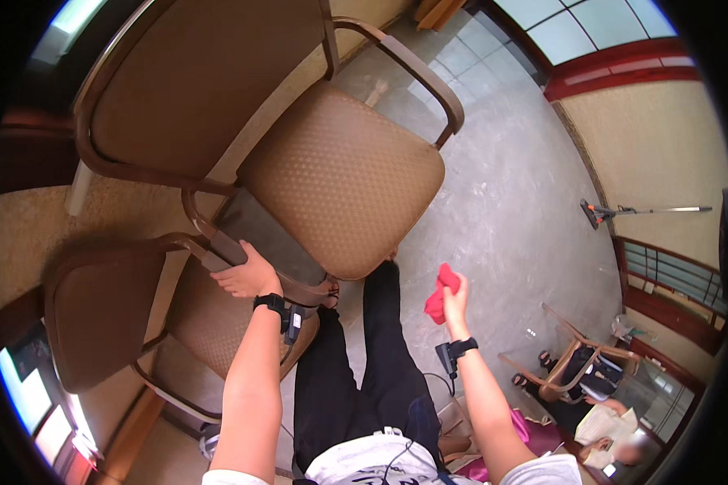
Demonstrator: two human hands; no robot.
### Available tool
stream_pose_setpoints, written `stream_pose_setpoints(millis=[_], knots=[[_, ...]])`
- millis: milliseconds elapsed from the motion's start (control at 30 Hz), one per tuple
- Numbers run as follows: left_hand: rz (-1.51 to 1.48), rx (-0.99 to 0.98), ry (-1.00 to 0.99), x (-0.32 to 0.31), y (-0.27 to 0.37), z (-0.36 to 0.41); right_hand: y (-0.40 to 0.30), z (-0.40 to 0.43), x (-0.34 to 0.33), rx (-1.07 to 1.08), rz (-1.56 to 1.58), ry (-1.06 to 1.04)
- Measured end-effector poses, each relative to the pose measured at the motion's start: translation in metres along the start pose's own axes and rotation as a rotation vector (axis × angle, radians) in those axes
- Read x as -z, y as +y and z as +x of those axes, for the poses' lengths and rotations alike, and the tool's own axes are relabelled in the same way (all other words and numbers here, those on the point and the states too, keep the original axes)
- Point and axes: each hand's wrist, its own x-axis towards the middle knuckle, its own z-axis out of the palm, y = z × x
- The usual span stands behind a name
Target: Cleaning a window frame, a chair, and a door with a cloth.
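Note:
My left hand (pixel 250 274) rests on the padded armrest of a brown metal-framed armchair, its thumb on the top. That chair's patterned seat (pixel 346 176) is in front of me, and its tall backrest (pixel 200 79) rises at the upper left. Over the floor to the right of my legs, my right hand (pixel 456 303) holds a crumpled red cloth (pixel 441 294), clear of the chair. A second brown armchair (pixel 106 315) stands at the left, its armrest close beside the first chair's. Both wrists wear black straps with small devices and cables.
A person (pixel 606 427) sits at the lower right near a wooden-framed chair (pixel 582 357) with a dark bag. A squeegee-like floor tool (pixel 594 212) leans at the right wall. Pink and brown bags (pixel 531 430) lie beside my right forearm. The floor (pixel 497 200) is smooth and grey.

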Motion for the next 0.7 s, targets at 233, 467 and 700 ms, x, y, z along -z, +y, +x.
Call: stream_pose_setpoints(millis=[233,467,700], knots=[[-0.030,0.013,0.008,-0.005,-0.006,0.000,-0.007,0.106,-0.034,0.093,-0.076,-0.159],[-0.055,0.015,0.012,-0.003,-0.007,0.003,-0.105,0.217,-0.109,0.615,-0.272,-0.273],[-0.088,0.017,0.005,-0.003,-0.005,0.003,-0.105,0.202,-0.150,0.777,-0.782,-0.140]])
